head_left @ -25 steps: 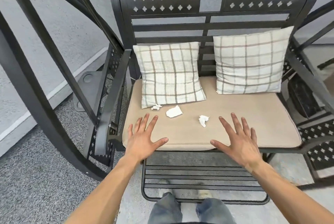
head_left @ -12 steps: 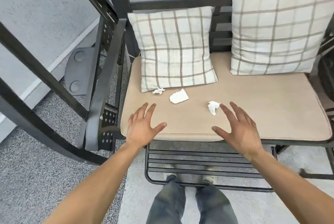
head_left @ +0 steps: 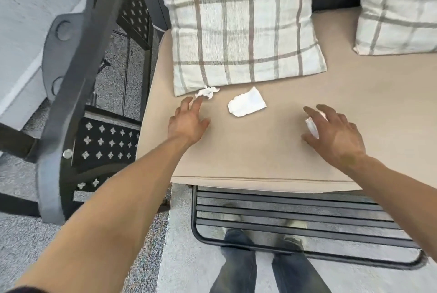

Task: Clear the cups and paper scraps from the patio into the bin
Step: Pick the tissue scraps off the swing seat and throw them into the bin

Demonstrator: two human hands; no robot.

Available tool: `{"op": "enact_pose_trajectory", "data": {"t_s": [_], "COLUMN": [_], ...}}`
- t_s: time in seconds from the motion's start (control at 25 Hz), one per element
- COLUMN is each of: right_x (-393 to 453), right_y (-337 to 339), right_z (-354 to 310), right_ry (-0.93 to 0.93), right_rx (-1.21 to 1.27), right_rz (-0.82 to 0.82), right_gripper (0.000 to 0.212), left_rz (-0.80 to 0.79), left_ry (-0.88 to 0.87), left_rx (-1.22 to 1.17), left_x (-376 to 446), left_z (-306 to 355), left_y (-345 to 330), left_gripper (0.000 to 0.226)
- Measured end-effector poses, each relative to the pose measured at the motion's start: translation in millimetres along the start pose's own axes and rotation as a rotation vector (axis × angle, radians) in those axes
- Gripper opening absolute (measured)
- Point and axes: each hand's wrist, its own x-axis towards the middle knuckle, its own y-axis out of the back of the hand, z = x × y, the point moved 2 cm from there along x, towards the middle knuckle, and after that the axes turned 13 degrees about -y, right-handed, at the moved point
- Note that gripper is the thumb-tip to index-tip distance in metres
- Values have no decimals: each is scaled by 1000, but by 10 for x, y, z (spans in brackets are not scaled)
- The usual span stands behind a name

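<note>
Left hand: left hand (head_left: 188, 122) reaches over the tan seat cushion (head_left: 260, 151) in the head view, fingers spread and empty, fingertips just short of a small crumpled scrap (head_left: 207, 92).
Right hand: right hand (head_left: 335, 134) lies palm down with fingers loosely spread, covering most of a white crumpled scrap (head_left: 311, 127); whether the fingers grip it cannot be told.
Small scrap: rests on the cushion against the lower edge of the left checked pillow (head_left: 238, 23).
Flat scrap: a larger torn piece of paper (head_left: 247, 105) lies between the two hands, touched by neither.
Second pillow: another checked pillow (head_left: 399, 9) leans at the right, well apart from the scraps.
Bench: dark metal armrest (head_left: 71, 94) stands left of the cushion; a slatted footrest (head_left: 295, 217) runs below it.
Below: the person's jeans (head_left: 267, 269) show at the bottom edge.
</note>
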Motion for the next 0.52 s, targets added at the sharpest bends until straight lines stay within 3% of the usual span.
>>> {"op": "enact_pose_trajectory", "data": {"t_s": [0.24,0.4,0.52], "right_x": [103,146,167], "right_y": [-101,-94,-95], "right_z": [28,105,102], "right_ry": [14,6,-10], "right_rx": [100,190,203], "right_rz": [108,115,67], "right_gripper": [43,27,15], "left_rz": [151,245,217], "left_ry": [66,134,138], "left_rx": [-67,-99,-118], "left_x": [498,608,533], "left_z": [46,55,58], "left_y": [-56,-61,-48], "left_gripper": [57,34,14]}}
